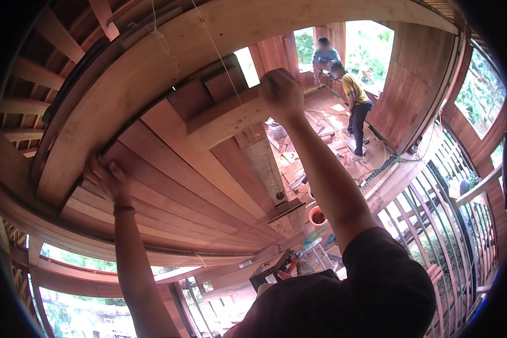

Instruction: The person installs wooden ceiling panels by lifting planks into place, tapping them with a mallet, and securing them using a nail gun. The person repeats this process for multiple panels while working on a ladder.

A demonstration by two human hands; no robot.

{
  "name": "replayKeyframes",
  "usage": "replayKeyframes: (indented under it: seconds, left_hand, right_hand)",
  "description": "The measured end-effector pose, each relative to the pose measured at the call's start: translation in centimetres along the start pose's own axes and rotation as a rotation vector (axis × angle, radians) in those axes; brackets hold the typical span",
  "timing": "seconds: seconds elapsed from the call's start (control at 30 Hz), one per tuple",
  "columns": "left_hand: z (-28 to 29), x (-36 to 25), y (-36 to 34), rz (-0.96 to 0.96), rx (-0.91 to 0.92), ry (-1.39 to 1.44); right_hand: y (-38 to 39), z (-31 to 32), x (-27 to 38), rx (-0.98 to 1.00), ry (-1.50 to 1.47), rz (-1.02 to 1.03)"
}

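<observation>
Overhead, a panel of reddish-brown wooden boards (174,169) fans out beneath a thick curved wooden beam (135,65). My left hand (108,179) rests against the boards near their left edge, close to the curved beam; its thumb is apart from the fingers and it holds nothing visible. My right hand (281,94) is raised and closed around the right end of a short, pale wooden beam (228,119), which lies across the boards. The fingers' far side is hidden. Darker wooden blocks (191,98) sit between this short beam and the curved one.
Thin strings (222,53) hang past the curved beam. Far below right, two people, one in a yellow shirt (353,87), are on a floor strewn with wood pieces. An orange bucket (317,216) and a metal ladder (321,256) stand below. Slatted railings (439,225) line the right.
</observation>
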State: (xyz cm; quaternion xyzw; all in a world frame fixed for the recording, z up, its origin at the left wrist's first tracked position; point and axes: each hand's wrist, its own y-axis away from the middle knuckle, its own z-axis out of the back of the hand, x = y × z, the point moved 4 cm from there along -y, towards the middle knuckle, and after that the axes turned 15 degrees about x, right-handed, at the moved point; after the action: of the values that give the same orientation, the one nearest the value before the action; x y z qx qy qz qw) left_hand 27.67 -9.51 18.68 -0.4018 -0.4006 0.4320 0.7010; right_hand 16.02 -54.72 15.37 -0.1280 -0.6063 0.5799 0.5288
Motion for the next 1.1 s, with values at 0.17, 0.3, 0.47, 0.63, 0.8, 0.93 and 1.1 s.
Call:
replayKeyframes:
  seconds: [0.17, 0.3, 0.47, 0.63, 0.8, 0.93, 1.1]
  left_hand:
    - [0.6, -0.5, -0.3, -0.012, -0.005, -0.01]
    - [0.4, -0.3, 0.0, -0.012, 0.002, 0.0]
    - [0.0, 0.1, 0.0, -0.005, -0.007, 0.019]
    - [-0.1, 0.2, -0.3, -0.033, -0.031, -0.011]
    - [0.2, 0.3, 0.2, -0.043, -0.045, -0.03]
    - [0.2, 0.3, 0.0, -0.023, -0.007, 0.01]
    - [-0.5, 0.7, 0.4, 0.023, -0.015, 0.046]
  right_hand:
    - [-0.1, -0.1, -0.1, -0.026, 0.006, 0.031]
    - [0.0, -0.2, -0.2, -0.028, 0.008, 0.07]
    - [-0.1, -0.2, -0.1, -0.022, 0.106, 0.068]
    - [-0.4, 0.1, 0.5, -0.002, 0.059, 0.075]
    - [0.2, -0.6, -0.9, 0.016, 0.047, 0.122]
    - [0.1, -0.7, -1.7, 0.023, 0.058, 0.05]
    - [0.3, -0.4, -2.7, 0.064, 0.116, -0.022]
